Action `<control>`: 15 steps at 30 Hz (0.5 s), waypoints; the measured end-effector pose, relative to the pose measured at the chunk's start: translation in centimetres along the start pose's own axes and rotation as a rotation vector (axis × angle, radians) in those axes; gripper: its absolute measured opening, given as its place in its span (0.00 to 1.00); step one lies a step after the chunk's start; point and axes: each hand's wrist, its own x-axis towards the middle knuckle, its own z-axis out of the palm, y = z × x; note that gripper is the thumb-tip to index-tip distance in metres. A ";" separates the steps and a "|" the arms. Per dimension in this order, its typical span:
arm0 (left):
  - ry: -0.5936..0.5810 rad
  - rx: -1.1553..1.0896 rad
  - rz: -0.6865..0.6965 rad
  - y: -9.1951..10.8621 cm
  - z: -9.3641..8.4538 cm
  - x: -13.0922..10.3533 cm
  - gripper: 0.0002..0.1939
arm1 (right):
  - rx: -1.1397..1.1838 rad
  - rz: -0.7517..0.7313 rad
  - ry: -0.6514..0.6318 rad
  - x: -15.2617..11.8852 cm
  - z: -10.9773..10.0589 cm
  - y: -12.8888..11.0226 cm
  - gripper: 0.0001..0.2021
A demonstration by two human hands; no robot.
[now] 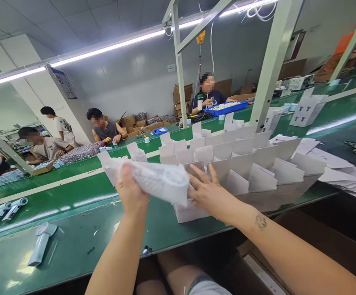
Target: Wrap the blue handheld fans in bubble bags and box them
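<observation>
My left hand (131, 186) is closed around one end of a translucent white plastic bag (156, 180), raised over the bench and slightly blurred. A pale round-ended thing shows faintly through the bag. At the bag's other end, my right hand (207, 190) has its fingers spread over the nearest of the white boxes (233, 180). Whether those fingertips touch the bag or a box flap, I cannot tell. The boxes stand upright in rows with their top flaps raised. A light blue device with a round head and a handle (42, 243) lies on the green bench, left of my arms.
More light blue devices (10, 209) lie on the green conveyor (88, 184) at left. Loose white papers (344, 168) spread at right. A metal post (276, 61) rises behind the boxes. Several people sit across the line, one near a blue tray (227, 107). Below right is an open carton (258, 270).
</observation>
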 end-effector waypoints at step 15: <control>-1.315 0.934 0.586 -1.1 2.0 1.9 0.14 | 0.100 -0.224 0.182 -0.4 1.4 1.0 0.04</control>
